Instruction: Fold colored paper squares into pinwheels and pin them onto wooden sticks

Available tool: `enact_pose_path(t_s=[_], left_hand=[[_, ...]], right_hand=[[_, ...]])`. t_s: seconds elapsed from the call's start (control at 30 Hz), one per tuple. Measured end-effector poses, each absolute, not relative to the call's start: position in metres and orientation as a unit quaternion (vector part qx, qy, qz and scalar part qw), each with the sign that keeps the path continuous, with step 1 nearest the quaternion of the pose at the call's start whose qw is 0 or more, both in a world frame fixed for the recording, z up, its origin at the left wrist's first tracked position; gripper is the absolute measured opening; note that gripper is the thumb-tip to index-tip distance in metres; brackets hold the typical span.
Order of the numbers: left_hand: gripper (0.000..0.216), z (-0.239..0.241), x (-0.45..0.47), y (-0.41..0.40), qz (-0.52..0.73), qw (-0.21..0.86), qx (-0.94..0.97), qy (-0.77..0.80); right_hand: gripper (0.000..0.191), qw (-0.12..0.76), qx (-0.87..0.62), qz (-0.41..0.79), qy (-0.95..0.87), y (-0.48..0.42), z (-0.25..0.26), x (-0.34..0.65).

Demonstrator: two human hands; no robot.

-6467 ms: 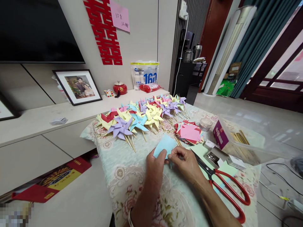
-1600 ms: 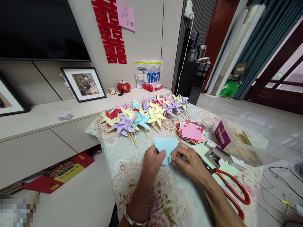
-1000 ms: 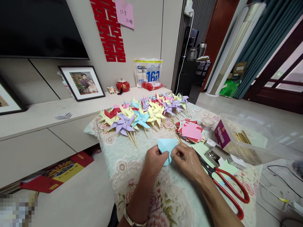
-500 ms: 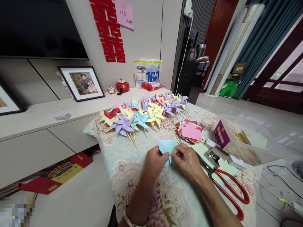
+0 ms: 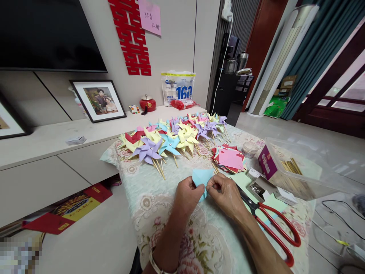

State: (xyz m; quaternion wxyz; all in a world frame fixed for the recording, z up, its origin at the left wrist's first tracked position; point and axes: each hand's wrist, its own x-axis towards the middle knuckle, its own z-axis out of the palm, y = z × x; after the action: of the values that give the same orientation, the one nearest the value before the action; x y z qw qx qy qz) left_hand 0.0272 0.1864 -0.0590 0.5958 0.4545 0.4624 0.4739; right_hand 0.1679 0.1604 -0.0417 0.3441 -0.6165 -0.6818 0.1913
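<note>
A light-blue sheet of paper (image 5: 203,176) is held up over the near part of the table between both hands. My left hand (image 5: 188,194) is closed on its left side, thumb pressed against the front. With thumb and fingers, my right hand (image 5: 225,193) pinches the right side of the same paper. Part of the paper is folded or curled, and the fingers hide its edges. Red-handled scissors (image 5: 256,207) lie beside my right forearm. Just beyond the hands is a pile of coloured paper squares (image 5: 230,158), a pink one on top.
Rows of paper pinwheels (image 5: 168,142) on sticks cover the far left of the table. To the right are a clear plastic box (image 5: 310,175) with sticks, a small open box (image 5: 260,188) of metal pieces, and a round tub (image 5: 249,149). A framed photo (image 5: 99,101) stands on the cabinet.
Almost nothing differs. The blue paper has shifted very slightly between the fingers, and both hands keep their hold and place.
</note>
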Motion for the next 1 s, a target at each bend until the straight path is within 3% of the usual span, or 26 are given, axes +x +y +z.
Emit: enact_pose_path(t_s=[0.57, 0.67, 0.73, 0.83, 1.0], left_hand=[[0.008, -0.062, 0.026, 0.188, 0.456, 0.579, 0.471, 0.485], [0.01, -0.056, 0.023, 0.187, 0.446, 0.603, 0.454, 0.482], [0.013, -0.05, 0.02, 0.185, 0.424, 0.625, 0.447, 0.48], [0.015, -0.042, 0.013, 0.185, 0.379, 0.647, 0.458, 0.477], [0.009, -0.036, -0.001, 0.191, 0.324, 0.647, 0.524, 0.449]], right_hand=[[0.013, 0.371, -0.602, 0.224, -0.671, 0.16, -0.041, 0.168], [0.011, 0.424, -0.598, 0.231, -0.64, 0.161, -0.037, 0.175], [0.02, 0.483, -0.596, 0.231, -0.598, 0.163, -0.037, 0.182], [0.048, 0.538, -0.562, 0.313, -0.544, 0.167, -0.039, 0.189], [0.071, 0.499, -0.47, 0.518, -0.512, 0.166, -0.038, 0.184]])
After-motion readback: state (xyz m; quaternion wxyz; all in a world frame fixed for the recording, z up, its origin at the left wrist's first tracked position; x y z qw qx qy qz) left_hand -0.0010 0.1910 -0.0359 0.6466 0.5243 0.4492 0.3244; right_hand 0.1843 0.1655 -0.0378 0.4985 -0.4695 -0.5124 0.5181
